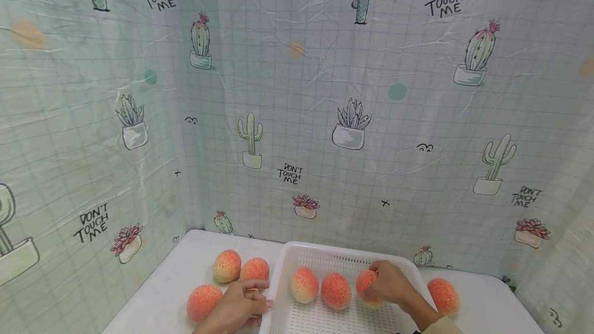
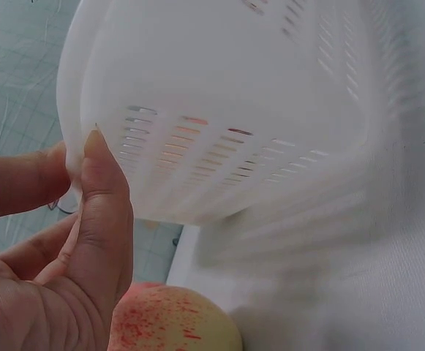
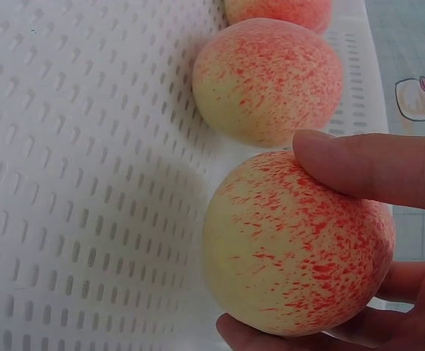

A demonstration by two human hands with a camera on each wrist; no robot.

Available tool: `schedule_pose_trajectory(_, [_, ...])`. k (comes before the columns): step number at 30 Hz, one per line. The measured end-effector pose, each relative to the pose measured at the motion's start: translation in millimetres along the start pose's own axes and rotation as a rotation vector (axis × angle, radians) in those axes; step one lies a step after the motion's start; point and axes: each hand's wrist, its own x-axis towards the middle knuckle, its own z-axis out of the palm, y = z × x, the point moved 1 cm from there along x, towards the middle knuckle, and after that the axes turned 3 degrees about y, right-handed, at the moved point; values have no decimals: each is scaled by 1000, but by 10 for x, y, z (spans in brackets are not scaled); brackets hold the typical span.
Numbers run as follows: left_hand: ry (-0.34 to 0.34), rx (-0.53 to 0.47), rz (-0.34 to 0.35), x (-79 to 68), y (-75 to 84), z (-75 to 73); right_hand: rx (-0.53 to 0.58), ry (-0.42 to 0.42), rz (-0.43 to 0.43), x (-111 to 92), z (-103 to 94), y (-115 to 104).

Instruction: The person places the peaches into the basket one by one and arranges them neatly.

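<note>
right hand (image 1: 392, 283) is wrapped round a red-speckled peach (image 1: 365, 283) inside the white perforated plastic basket (image 1: 334, 319), two more peaches (image 1: 336, 291) in there just left of it. left hand (image 1: 238, 304) pinches the basket rim (image 2: 75, 139), with a pair of peaches (image 1: 227, 266) just beyond, one loose peach (image 1: 204, 302) to its left.

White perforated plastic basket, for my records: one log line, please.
left hand pinches basket rim | right hand grips round red-yellow peach inside basket
</note>
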Motion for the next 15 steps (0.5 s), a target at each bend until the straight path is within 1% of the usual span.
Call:
schedule_pose_trajectory(6, [-3,-1,1,-7,10,3,-5,-7,21,33,52,1])
schedule_pose_trajectory(9, [-4,-2,2,-13,15,1,0,-9,19,35,76,-12])
schedule_pose_trajectory(15, [-10,-14,26,-23,0,-12,11,-22,-3,15,113,-32])
